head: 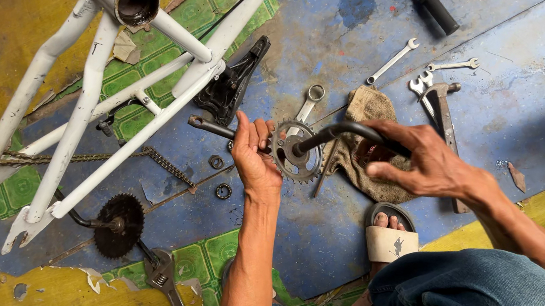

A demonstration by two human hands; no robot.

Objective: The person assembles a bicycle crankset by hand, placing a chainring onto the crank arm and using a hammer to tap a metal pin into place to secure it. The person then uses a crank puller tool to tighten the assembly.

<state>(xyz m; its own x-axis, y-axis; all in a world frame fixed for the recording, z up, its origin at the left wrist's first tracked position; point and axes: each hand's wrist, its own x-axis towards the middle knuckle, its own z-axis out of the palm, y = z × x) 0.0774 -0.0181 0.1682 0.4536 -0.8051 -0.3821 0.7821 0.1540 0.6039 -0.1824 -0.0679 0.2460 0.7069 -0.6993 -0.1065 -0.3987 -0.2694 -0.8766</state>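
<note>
Nearest, blue denim over the knees and a sandalled foot [389, 232] planted on the worn blue floor [340, 24]. Just above, right hand [422, 161] with fingers wrapped around the dark curved crank arm [344, 130], a brownish rag [366, 146] lying beneath it. Left hand [254, 155] clasped on the opposite end of that one-piece crank, thumb and fingers pinching it just beside the toothed chainring [294, 152], which sits between the two hands, held off the floor. Beside the left wrist, a small bearing ring [223, 191] and a nut [216, 161] on the floor. Lower left, a black sprocket [118, 224] and an adjustable wrench [168, 285] over torn green and yellow covering. Right of the rag, a hammer [446, 121] and several open-ended spanners [392, 61] spread apart. Behind the chainring, a ring spanner [310, 102]. Farther out, a loose chain [159, 161] trailing under the upturned white bicycle frame [119, 101], its open bottom-bracket shell at the top. Farthest, upper right, a handlebar end with black grip [438, 11] and brake lever.
</note>
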